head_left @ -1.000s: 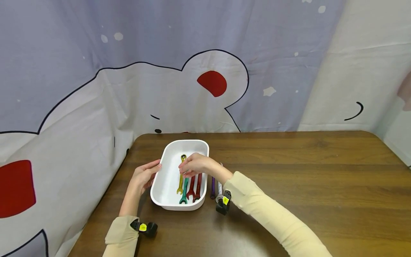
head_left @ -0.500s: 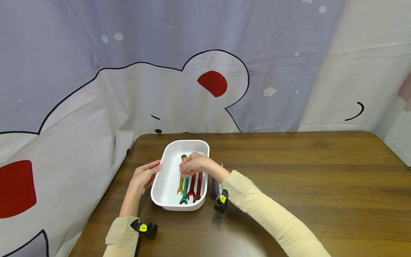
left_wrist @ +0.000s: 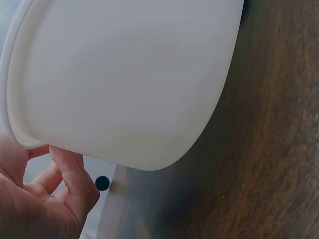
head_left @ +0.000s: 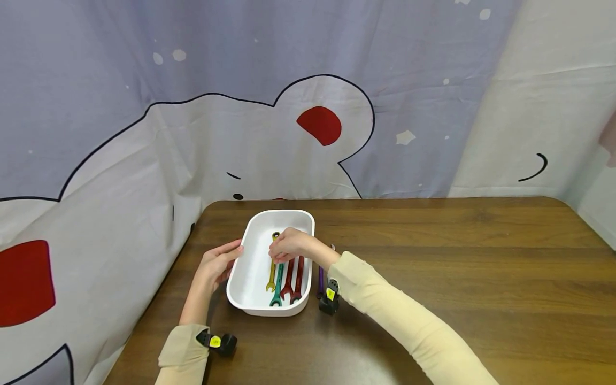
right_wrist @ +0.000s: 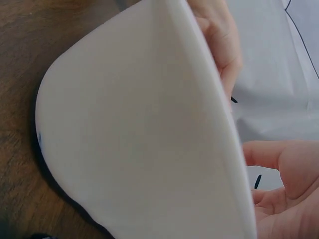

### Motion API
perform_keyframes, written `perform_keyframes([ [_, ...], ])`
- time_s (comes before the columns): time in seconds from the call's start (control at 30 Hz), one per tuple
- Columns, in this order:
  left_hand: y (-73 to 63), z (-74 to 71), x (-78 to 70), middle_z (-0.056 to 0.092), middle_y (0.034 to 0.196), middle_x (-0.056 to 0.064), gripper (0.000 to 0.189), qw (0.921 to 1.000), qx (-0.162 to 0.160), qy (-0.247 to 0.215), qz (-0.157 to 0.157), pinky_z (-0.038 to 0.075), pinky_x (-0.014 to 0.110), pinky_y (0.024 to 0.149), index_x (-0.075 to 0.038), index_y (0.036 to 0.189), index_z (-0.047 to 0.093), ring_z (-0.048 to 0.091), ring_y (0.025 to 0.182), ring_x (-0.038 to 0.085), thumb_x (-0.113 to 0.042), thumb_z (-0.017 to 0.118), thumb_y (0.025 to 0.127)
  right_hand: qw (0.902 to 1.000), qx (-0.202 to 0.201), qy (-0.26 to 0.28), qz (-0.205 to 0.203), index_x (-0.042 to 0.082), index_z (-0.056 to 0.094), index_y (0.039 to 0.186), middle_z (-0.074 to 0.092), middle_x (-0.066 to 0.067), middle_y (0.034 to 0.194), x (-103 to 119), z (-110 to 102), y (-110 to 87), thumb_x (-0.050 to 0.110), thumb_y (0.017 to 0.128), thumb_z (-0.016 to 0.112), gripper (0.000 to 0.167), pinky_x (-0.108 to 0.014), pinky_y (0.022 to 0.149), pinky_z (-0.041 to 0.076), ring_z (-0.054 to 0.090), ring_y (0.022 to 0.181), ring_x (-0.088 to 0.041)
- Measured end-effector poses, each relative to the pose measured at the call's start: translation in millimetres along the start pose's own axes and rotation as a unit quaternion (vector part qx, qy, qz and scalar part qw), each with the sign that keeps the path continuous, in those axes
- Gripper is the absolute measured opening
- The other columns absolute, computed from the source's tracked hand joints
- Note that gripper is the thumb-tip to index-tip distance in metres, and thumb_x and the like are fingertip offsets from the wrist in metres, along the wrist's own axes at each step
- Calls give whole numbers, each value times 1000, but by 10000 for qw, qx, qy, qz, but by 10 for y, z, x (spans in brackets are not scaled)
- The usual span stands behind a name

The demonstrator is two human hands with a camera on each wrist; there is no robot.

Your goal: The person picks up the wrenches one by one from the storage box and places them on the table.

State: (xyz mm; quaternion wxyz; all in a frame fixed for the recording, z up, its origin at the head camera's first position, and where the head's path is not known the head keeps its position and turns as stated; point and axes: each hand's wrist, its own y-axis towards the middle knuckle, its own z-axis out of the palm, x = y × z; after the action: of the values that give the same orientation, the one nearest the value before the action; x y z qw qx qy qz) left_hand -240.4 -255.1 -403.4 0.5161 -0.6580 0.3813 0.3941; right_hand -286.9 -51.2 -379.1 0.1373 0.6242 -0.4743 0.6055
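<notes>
Gripping the white tray by its left rim, the left hand sat beside it; the right hand bent over the yellow wrench lying inside, any pinch impossible to tell

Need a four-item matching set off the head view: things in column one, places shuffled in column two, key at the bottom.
Things
1. left hand
2. yellow wrench
3. green wrench
4. purple tool

Places
A. leftmost of the wrenches in the white tray
B. on the table, right of the white tray
C. at the white tray's left rim
D. between the yellow wrench and the red wrenches

Pairs: 1-C, 2-A, 3-D, 4-B
</notes>
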Motion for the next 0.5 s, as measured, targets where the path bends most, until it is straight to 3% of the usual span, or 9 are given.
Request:
perform_keyframes([
  [0.17,-4,16,5,68,84,-12,50,10000,-6,17,-10,50,19,58,-10,138,52,64,70,2,-23,66,92,10000,-65,-10,59,-10,62,114,68,-26,107,-27,4,47,3,92,59,26,-33,89,54,65,79,-19],
  [0.33,-7,27,1,68,85,-11,50,10000,-36,64,-7,50,18,58,-10,138,53,64,70,2,-24,65,92,9998,-129,-12,117,-12,62,114,66,-28,112,-46,3,80,2,92,58,26,-36,94,52,68,93,-29],
  [0.4,-10,30,-3,68,86,-10,50,10000,-32,74,14,49,18,57,-10,139,52,63,71,3,-24,65,92,9997,-188,-10,161,-11,62,114,66,-27,113,-50,6,98,2,92,58,26,-36,93,53,68,97,-30],
  [0.5,-12,37,-3,69,87,-9,50,10000,-27,81,42,49,18,57,-9,138,52,63,70,3,-24,65,92,9993,-354,-106,93,-8,65,111,70,-22,104,-62,1,104,4,90,63,24,-31,84,56,70,89,-25],
])
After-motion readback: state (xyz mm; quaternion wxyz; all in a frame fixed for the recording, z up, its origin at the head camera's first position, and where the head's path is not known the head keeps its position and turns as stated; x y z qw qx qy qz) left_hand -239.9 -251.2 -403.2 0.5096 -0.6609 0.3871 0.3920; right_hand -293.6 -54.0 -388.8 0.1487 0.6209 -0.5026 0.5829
